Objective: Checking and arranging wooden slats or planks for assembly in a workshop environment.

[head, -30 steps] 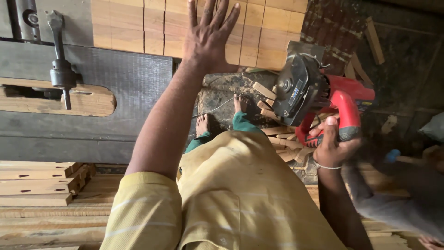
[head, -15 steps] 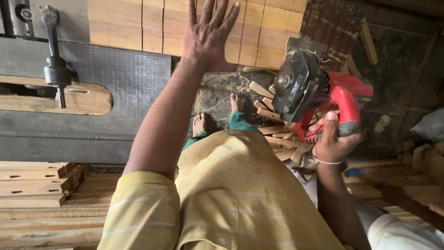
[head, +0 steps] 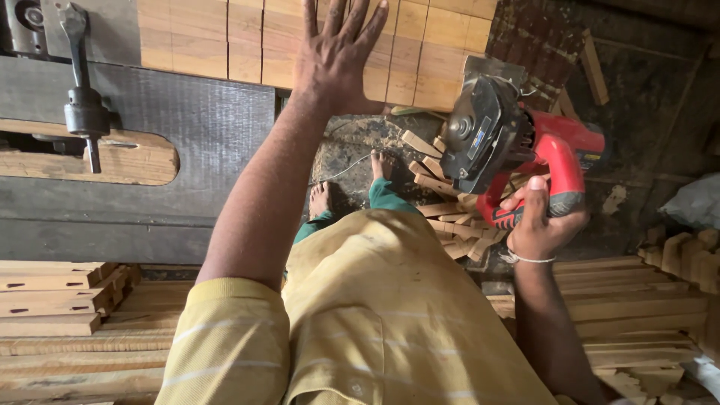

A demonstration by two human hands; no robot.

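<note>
Workshop floor w/ dark machine bed [head: 187, 127] far left, stacked planks [head: 60, 300] near left & right. Row of pale wood blocks [head: 225, 37] lies far centre; left hand [head: 334, 64] rests flat on them, fingers spread, gripping nothing. Right hand [head: 540, 225] has fingers wrapped round handle of red power saw [head: 517, 142], held off the blocks at right. No fresh cut visible; offcuts [head: 442, 202] litter floor by feet.

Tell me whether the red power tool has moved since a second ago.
No, not noticeably. The red power tool, held in the right hand, stays beside the wooden blocks, same spot.
</note>
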